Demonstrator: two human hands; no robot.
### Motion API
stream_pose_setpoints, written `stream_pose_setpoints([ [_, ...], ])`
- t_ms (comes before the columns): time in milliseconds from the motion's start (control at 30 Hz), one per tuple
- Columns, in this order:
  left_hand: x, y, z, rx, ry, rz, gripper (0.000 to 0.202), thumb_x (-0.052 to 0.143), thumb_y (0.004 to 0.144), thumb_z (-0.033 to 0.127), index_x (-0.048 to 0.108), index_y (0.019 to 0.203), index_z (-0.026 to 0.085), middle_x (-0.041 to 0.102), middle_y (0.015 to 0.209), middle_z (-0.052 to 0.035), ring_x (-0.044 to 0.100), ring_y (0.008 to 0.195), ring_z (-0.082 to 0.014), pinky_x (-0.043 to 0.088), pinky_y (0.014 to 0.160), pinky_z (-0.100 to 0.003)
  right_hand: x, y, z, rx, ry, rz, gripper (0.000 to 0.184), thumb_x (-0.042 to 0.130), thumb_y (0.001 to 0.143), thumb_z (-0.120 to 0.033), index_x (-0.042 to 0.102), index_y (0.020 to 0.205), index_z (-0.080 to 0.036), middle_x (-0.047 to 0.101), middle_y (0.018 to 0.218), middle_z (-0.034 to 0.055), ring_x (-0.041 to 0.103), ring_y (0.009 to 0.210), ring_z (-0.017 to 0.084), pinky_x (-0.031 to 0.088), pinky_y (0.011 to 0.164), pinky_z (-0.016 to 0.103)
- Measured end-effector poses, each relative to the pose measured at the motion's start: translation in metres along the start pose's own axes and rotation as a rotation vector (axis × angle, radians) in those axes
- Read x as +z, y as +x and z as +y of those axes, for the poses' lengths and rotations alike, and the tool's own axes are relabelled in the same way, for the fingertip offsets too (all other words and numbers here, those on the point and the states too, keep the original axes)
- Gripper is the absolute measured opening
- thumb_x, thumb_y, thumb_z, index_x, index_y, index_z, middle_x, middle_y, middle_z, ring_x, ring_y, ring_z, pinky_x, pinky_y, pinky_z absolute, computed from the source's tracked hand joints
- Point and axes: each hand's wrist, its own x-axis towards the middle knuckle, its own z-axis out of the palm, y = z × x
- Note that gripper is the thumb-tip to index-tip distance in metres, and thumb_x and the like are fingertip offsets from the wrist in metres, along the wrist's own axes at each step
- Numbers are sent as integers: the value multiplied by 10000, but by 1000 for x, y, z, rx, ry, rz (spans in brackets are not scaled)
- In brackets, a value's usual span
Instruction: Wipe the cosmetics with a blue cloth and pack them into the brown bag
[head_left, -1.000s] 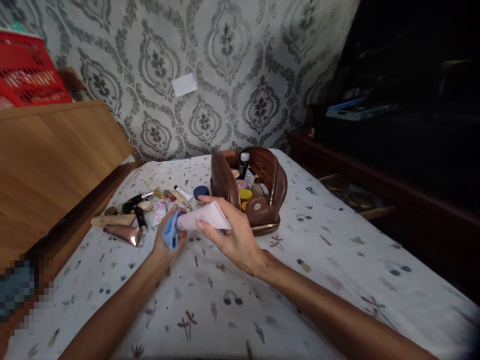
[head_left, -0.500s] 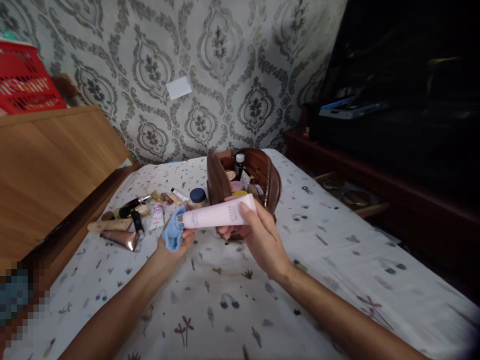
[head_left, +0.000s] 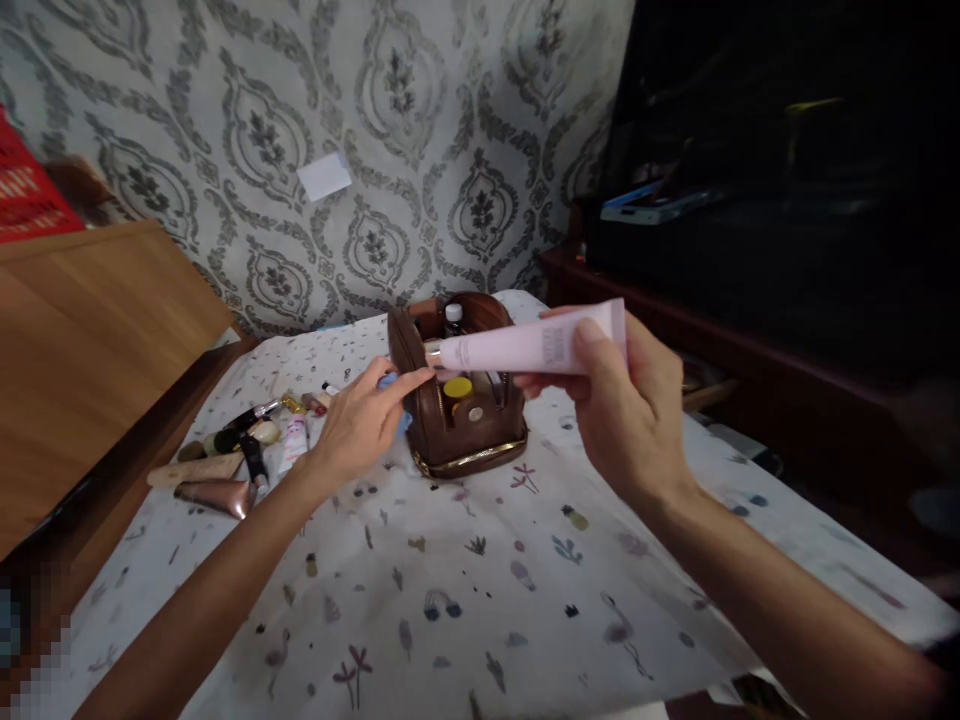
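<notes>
My right hand [head_left: 630,420] grips a pale pink squeeze tube [head_left: 514,346] by its flat crimped end, thumb on top. The tube lies nearly level in front of the open brown cosmetic bag [head_left: 480,440], its silvery cap pointing left. My left hand [head_left: 356,425] is at the bag's left side, index finger stretched out close under the cap; whether it touches cannot be told. A light blue cloth [head_left: 405,423] is tucked in that hand, mostly hidden behind the fingers. Inside the bag show a yellow lid [head_left: 458,388] and a dark bottle with a white cap [head_left: 454,314].
Several cosmetics lie left on the patterned white sheet [head_left: 450,560], including a bronze tube [head_left: 216,496], a beige tube [head_left: 196,470] and a white-and-purple tube [head_left: 294,442]. A wooden panel [head_left: 105,330] stands left, a patterned wall [head_left: 330,100] behind, a dark screen [head_left: 765,180] right.
My right hand has carried the pink tube up and right, away from the cloth. My left hand has turned over and moved toward the bag with the cloth. The view has shifted right.
</notes>
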Motion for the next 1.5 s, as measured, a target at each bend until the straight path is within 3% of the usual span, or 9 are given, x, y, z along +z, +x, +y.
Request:
stream_pose_setpoints([
  [200,3,0,-1,51,190,-3,420,388,985,203,644,1312,264,559,1021,-56,568,794,-161,468,712,-249,9,48,4,-99,-438,-156,252,512,990,-350,554,803,-185,585,583,-22,625,545,136,519,556,251],
  [400,10,-6,-3,39,116,52,416,394,991,205,627,1333,249,551,1049,-62,581,915,-180,486,832,-280,48,78,19,87,-731,-512,317,459,942,-135,580,650,-161,560,488,19,647,542,170,532,619,278],
  [600,14,-7,-6,41,51,64,425,417,986,196,613,1357,262,553,1074,-65,581,944,-186,487,851,-292,74,86,45,223,-825,-595,310,527,875,-111,577,575,-176,484,395,11,602,439,175,500,484,251],
  [767,16,-7,-9,43,24,62,432,421,986,198,601,1370,284,554,1086,-60,587,977,-184,497,844,-281,82,90,55,325,-989,-584,44,618,847,-103,659,840,-117,701,733,142,730,727,291,581,662,350],
  [933,17,-8,-10,57,20,53,442,417,995,193,567,1404,267,545,1094,-65,579,958,-176,485,839,-278,79,93,57,434,-991,-635,175,589,883,-101,649,1047,-91,747,940,169,724,640,237,570,553,302],
  [1167,17,-8,-10,78,37,41,437,415,1002,177,552,1412,244,537,1090,-64,574,953,-171,476,812,-275,82,92,54,293,-1154,-670,366,600,916,-183,604,1254,-44,658,1263,260,665,1174,330,546,870,307],
  [1333,16,-8,-9,81,38,41,438,422,1003,170,544,1417,247,535,1091,-61,576,943,-169,475,815,-279,81,97,53,331,-1132,-732,302,549,947,-231,651,1168,-52,747,1038,198,752,839,251,555,691,267],
  [1433,15,-8,-9,82,32,33,443,416,1008,170,530,1428,252,532,1098,-62,578,958,-172,476,834,-283,79,101,49,373,-1058,-748,301,474,989,-256,684,1084,-62,746,774,121,696,551,189,525,579,253],
  [1500,15,-9,-9,83,16,29,443,419,1011,176,519,1435,257,535,1091,-61,583,964,-173,477,841,-284,79,103,45,378,-1046,-723,317,442,1002,-244,680,1106,-62,733,706,103,680,520,182,517,579,248],
])
